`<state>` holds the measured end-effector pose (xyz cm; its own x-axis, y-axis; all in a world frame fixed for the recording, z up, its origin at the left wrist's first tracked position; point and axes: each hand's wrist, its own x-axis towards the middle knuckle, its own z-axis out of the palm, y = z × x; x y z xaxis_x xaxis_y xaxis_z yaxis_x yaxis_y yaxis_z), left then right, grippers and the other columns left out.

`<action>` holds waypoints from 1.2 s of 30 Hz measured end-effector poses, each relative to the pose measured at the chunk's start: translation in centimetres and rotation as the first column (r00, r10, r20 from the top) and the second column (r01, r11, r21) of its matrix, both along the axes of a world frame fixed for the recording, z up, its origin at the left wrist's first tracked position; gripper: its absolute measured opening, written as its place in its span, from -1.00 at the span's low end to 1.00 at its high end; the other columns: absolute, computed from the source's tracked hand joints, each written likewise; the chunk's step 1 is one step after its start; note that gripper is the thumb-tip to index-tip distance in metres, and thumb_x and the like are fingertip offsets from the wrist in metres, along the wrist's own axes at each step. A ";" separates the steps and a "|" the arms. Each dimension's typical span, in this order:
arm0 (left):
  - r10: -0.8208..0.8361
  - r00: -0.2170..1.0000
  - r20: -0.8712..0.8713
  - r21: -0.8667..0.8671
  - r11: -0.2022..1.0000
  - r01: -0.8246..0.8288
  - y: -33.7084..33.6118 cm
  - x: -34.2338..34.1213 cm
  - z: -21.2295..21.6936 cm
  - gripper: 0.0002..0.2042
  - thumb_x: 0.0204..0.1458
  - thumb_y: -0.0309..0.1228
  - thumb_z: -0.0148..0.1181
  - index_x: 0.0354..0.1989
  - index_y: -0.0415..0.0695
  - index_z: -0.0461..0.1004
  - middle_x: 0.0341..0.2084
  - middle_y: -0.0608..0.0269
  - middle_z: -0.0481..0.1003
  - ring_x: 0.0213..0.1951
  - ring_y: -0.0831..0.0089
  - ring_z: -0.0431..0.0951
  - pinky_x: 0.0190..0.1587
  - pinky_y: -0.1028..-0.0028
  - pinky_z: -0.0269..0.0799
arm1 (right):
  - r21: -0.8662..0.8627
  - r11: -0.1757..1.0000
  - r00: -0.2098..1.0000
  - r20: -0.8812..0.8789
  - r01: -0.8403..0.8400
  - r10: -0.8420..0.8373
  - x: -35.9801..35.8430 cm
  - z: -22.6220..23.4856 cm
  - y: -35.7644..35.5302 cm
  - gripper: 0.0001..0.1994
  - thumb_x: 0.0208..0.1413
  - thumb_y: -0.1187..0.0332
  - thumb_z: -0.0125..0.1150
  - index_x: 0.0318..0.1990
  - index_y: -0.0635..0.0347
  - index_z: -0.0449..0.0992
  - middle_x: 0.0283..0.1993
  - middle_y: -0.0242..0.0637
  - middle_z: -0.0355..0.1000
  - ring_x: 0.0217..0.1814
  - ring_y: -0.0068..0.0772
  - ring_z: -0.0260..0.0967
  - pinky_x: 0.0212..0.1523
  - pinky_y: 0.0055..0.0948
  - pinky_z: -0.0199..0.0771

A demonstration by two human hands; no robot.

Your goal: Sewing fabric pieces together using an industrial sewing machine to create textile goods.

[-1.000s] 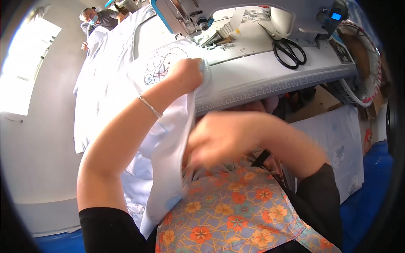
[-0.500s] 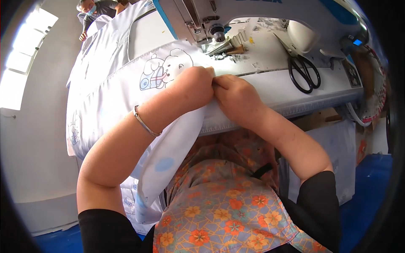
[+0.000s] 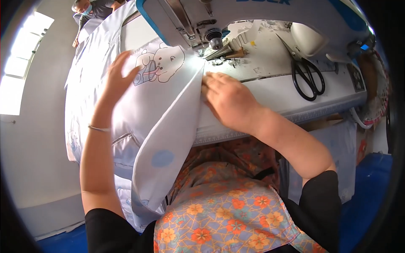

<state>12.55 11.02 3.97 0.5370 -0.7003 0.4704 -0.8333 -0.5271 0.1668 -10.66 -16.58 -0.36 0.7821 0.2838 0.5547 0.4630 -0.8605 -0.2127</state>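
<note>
White fabric (image 3: pixel 173 122) printed with a cartoon animal and pale blue spots covers the left part of the sewing table. One edge of it is folded over, running up toward the needle area of the sewing machine (image 3: pixel 168 21), and hangs down at my lap. My right hand (image 3: pixel 230 99) grips that folded edge just in front of the machine, fingertips bent over the cloth; its thumb is hidden. Raised over the fabric, left of the cartoon print, is my left hand (image 3: pixel 118 80), open and slightly blurred, thumb and fingers apart, holding nothing.
Black-handled scissors (image 3: pixel 308 80) lie on the table right of my right hand. Small metal tools (image 3: pixel 225 52) and thread scraps lie under the machine arm. A white rounded object (image 3: pixel 308 39) stands behind the scissors. Another person (image 3: pixel 95 10) is at the far left.
My hands were together at the cloth edge. The left has let go and swung left over the fabric, opening. The right stays at the edge, and the folded strip now shows fully.
</note>
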 end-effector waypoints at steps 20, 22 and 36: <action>-0.106 0.795 -0.597 0.188 0.945 0.268 -10.1 -8.0 5.1 -0.60 -0.03 -0.17 0.39 -0.11 -0.22 0.58 -0.13 0.01 0.58 -0.06 0.09 0.58 0.07 0.23 0.46 | 0.637 0.737 0.722 -0.397 -0.227 0.566 7.8 3.8 10.3 -0.78 0.17 0.29 0.16 -0.10 0.13 0.60 -0.09 -0.15 0.54 -0.01 -0.20 0.47 0.11 -0.29 0.40; -0.226 0.826 -0.517 0.213 0.900 0.380 -9.6 -12.2 5.6 -0.50 -0.05 -0.14 0.33 0.00 -0.26 0.56 0.00 -0.09 0.52 0.03 0.05 0.53 0.14 0.22 0.43 | 0.625 0.739 0.708 -0.401 -0.253 0.581 8.1 4.0 9.5 -0.78 0.17 0.29 0.15 -0.10 0.13 0.60 -0.08 -0.15 0.54 -0.01 -0.20 0.47 0.11 -0.29 0.40; -0.087 0.950 -0.300 0.545 0.801 0.246 -12.1 -13.4 3.8 -0.46 -0.08 -0.55 0.12 0.19 -0.24 0.43 0.14 -0.02 0.38 0.09 0.10 0.50 0.12 0.26 0.46 | 0.555 0.786 0.697 -0.450 -0.272 0.558 4.2 4.5 11.9 -0.77 0.18 0.29 0.14 -0.08 0.13 0.59 -0.06 -0.16 0.54 0.01 -0.21 0.46 0.12 -0.29 0.40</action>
<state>-0.89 -1.10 7.76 0.4284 -0.8865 -0.1751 -0.8891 -0.4481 0.0934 -6.42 -4.64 4.14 0.8361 0.5133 0.1934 0.4152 -0.3618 -0.8347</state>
